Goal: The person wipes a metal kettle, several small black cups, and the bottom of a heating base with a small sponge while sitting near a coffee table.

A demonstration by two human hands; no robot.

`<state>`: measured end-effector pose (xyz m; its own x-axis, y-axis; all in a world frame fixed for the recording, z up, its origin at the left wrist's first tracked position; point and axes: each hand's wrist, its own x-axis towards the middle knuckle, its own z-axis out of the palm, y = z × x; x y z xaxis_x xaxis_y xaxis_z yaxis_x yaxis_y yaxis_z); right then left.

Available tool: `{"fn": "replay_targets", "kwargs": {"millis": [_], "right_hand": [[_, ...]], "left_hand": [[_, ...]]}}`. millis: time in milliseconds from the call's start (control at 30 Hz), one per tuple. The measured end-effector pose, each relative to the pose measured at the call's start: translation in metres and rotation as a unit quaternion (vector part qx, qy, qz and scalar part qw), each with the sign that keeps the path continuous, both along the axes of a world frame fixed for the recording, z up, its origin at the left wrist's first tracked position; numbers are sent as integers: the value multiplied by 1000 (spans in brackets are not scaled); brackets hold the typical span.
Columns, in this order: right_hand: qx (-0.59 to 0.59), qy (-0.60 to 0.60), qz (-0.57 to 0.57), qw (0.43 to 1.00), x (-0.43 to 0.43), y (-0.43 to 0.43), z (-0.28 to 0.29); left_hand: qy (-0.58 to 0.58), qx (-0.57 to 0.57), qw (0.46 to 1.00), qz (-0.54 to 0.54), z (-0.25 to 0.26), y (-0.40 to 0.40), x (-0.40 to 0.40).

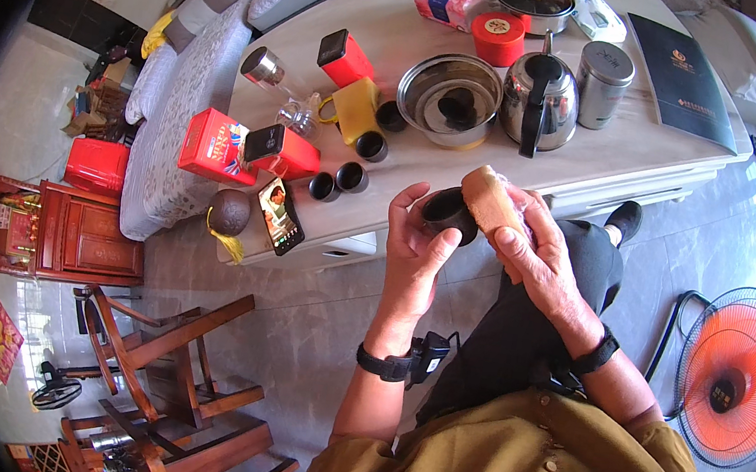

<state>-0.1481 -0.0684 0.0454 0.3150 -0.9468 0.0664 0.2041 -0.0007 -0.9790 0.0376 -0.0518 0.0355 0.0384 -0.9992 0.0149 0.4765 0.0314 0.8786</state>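
My left hand (418, 238) holds a small black cup (451, 215), its opening tilted towards the other hand. In my right hand (537, 253) is a tan sponge-like block (492, 204) with whitish-pink material behind it; its end touches or overlaps the cup's rim. Beyond my hands, on the marble-look table (407, 175), stand several more black cups (352, 177). Near them are a steel basin (449, 95) with a dark cup inside, a yellow cloth (355, 110), and a steel kettle (540, 103) with a black handle.
Red tins (221, 147), a phone (278, 216), a dark round ornament with a yellow tassel (229, 213) and a glass teapot (298, 117) stand at the table's left. A grey canister (604, 87), lidded pot (534, 2) and folder (681, 82) lie farther right. An orange fan (737, 376) stands at right.
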Motion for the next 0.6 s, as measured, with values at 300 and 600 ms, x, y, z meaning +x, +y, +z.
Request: {"fn": "replay_targets", "kwargs": {"millis": [300, 600], "right_hand": [[41, 23, 23, 999, -1, -2, -1], [-228, 147, 12, 963, 3, -5, -12]], "left_hand": [[-159, -2, 985, -62, 27, 9, 17], [-336, -3, 938, -88, 32, 3, 28]]}}
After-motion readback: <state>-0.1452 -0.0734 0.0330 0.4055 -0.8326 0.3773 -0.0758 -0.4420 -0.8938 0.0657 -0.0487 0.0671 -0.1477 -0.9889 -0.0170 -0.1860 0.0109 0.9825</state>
